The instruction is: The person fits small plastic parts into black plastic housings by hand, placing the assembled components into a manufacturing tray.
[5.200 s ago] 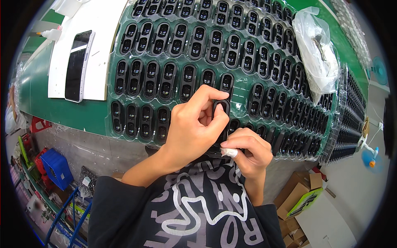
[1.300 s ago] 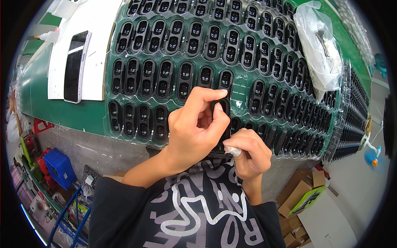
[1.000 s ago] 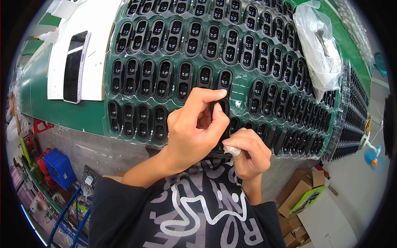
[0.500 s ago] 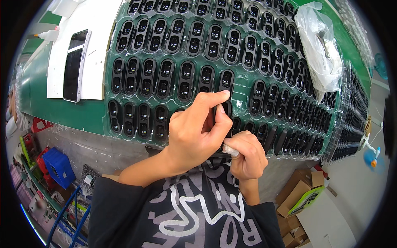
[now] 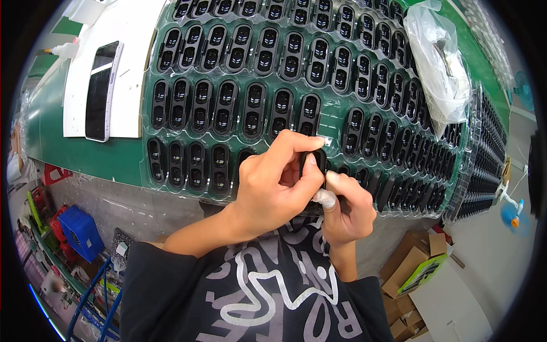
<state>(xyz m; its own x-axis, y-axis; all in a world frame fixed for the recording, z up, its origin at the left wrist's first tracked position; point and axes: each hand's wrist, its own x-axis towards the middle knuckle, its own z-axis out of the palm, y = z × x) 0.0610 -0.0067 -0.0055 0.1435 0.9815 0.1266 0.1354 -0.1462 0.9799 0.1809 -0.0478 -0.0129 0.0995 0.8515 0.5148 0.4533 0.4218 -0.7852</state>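
My left hand [image 5: 273,176] pinches a black oval part [image 5: 321,161] between thumb and forefinger, holding it over the near rows of a clear plastic tray [image 5: 333,126]. My right hand [image 5: 350,208] is curled against the lower end of that part. A whitish covering [image 5: 325,198] wraps what looks like its thumb tip; anything inside the curled fingers is hidden. Around both hands the tray's slots hold many similar black oval parts [image 5: 253,111], each with two glossy round lenses. Just beyond the held part, one slot shows bare clear plastic.
A phone [image 5: 102,91] lies on a white board [image 5: 77,108] at the left of the green table [image 5: 51,145]. A crumpled clear bag [image 5: 436,62] rests on the trays at the right. Below are a blue bin [image 5: 81,231] and cardboard boxes [image 5: 407,259].
Both hands and the held part have shifted slightly right and toward me. The right forefinger has lifted away from the white-covered tip, which shows more fully now.
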